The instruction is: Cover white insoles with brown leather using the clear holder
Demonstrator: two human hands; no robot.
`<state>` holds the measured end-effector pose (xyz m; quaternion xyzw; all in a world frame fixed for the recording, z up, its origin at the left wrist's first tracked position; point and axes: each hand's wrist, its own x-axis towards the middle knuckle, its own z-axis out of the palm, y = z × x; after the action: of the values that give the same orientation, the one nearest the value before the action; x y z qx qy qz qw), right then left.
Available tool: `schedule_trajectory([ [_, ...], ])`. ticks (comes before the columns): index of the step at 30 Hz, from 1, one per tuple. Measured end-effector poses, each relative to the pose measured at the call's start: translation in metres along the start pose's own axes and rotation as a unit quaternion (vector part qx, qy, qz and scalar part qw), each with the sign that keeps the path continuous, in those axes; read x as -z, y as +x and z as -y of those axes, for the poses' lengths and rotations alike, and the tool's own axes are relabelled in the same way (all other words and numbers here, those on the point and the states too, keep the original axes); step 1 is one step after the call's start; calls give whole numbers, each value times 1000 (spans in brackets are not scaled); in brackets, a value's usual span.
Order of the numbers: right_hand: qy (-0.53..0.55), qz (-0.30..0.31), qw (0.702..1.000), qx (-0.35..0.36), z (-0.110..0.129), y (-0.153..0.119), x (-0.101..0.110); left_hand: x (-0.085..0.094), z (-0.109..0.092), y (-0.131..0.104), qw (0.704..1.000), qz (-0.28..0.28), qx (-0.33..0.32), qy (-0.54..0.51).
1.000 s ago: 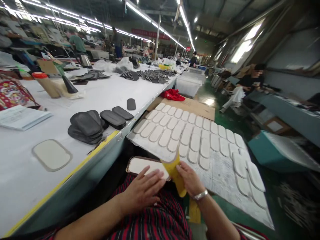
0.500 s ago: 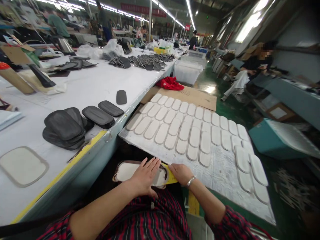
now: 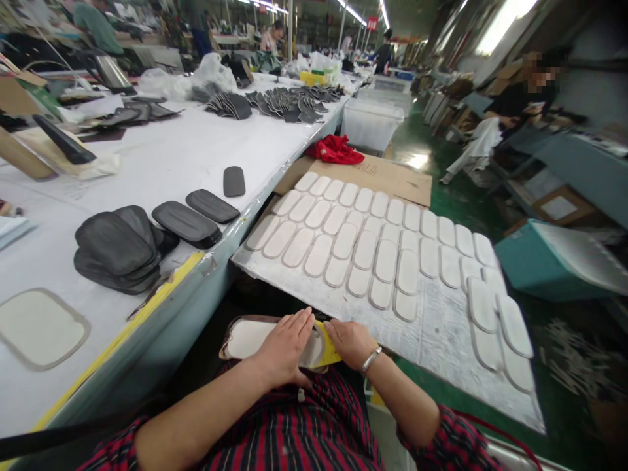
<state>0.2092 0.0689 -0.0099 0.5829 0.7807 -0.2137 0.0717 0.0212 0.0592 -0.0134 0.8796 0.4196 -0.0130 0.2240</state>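
Near my lap lies a rounded white panel [image 3: 249, 337] with a dark, uneven rim. My left hand [image 3: 289, 343] rests flat on its right half, fingers stretched and side by side, covering part of it. Just beyond the panel's right end, my right hand [image 3: 350, 341] has its fingers bent over a yellow strip [image 3: 331, 352]. Its fingertips are partly hidden. The strip passes beneath the panel's right end, where a smooth greyish border shows between my hands.
A slanted board [image 3: 432, 327] ahead bears rows of white rounded panels [image 3: 407, 271]. On the white table [image 3: 122, 173] to the left lie stacked black pads [image 3: 115, 245] and one pale panel [image 3: 42, 327]. A red cloth [image 3: 337, 149] lies behind the board. A co-worker [image 3: 524, 98] sits at right.
The view has tipped down slightly. At the panel's right end, the dark wrinkled edge now looks smoother and greyer. My right hand has shifted slightly left; my left hand stays flat.
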Motion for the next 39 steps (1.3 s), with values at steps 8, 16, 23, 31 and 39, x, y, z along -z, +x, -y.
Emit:
schedule_trajectory([
  [8,70,36,996,38,-13,-24,12,2,6,-13,999,-26,-47,7],
  [16,50,-42,997,-51,-25,-39,-6,6,3,3,997,8,-63,34],
  [23,1,-84,993,-89,-2,-51,-21,14,4,-5,996,19,-80,16],
  [31,-33,-85,992,-90,12,-44,-21,4,-14,-3,999,8,-33,27],
  [39,-11,-73,991,-109,16,-38,-21,-3,-17,0,997,-68,-13,25],
])
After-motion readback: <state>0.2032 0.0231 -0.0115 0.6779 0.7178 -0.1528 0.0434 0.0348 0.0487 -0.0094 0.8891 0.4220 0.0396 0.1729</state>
